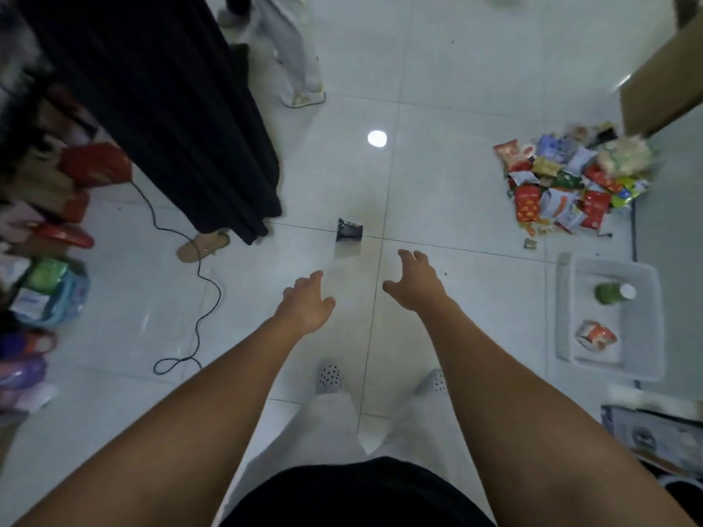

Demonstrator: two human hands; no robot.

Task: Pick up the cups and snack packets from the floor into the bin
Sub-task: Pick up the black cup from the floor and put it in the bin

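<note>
Head view, hands: left hand [306,306] and right hand [416,287] empty, spread wide.
Cup: small black cup [349,230], 12 o'clock, likely their target.

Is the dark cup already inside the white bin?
No, the dark cup sits on the floor out in the open, while the white bin at the right holds a green bottle and one snack packet.
</note>
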